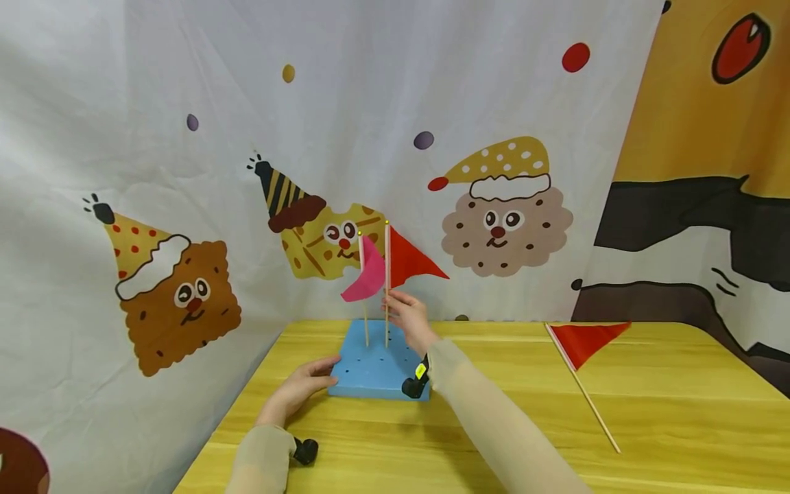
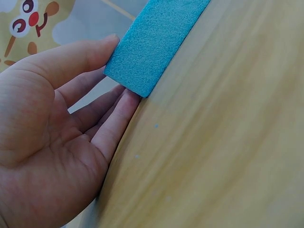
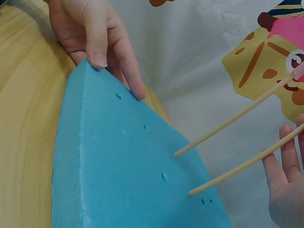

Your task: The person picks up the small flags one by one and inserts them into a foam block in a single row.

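A blue foam block [image 1: 364, 377] with small holes lies on the wooden table. My left hand [image 1: 299, 387] rests against its left side, thumb and fingertips touching the edge by the near corner [image 2: 137, 71]. Fairly straight fingers [image 2: 116, 128] show in the left wrist view. A pink flag [image 1: 368, 274] stands in the block on a thin wooden stick [image 3: 237, 114]. Just right of it is an upright red flag [image 1: 410, 257], its stick's lower end at the block. My right hand [image 1: 410, 319] pinches this stick below the cloth. The right wrist view cuts off part of that hand.
Another red flag [image 1: 586, 343] lies on the right part of the table [image 1: 494, 384], its stick slanting toward the near edge. Behind the table hangs a white cloth [image 1: 370, 103] printed with cartoon biscuits.
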Available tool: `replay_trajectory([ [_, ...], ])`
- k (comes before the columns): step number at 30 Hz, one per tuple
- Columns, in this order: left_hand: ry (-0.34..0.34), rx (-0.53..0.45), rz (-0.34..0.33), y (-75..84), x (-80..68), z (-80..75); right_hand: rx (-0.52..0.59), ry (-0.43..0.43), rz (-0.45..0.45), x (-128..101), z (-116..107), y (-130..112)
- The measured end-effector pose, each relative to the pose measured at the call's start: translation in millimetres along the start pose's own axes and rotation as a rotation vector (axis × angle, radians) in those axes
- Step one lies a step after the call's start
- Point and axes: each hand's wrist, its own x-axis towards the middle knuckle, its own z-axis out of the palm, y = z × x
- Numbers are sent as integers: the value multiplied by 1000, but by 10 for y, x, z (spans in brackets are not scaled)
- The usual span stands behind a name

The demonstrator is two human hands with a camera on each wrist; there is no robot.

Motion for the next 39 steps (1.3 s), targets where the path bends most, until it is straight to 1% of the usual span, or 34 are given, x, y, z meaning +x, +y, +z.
replay_trajectory([
  [4,-6,10,4,13,0,-23,-11,-36,-28,-34,-1,-6],
  [9,-3,1,7,28,-4,-52,-26,-91,-98,-70,-12,-3],
  [12,0,-9,5,34,-11,-62,-34,-109,-105,-73,-10,-1],
  [17,0,-9,0,26,-17,-66,-50,-81,-62,-38,4,11],
  [20,-2,-7,-2,22,-16,-61,-50,-63,-51,-24,5,17],
  [26,-6,-7,5,20,-6,-50,-37,-79,-52,-20,-29,20],
  [32,-7,9,1,23,-15,-33,-78,-62,-50,-52,-57,11],
  [39,9,10,-11,27,-19,-4,-123,-32,-40,-63,-86,18],
])
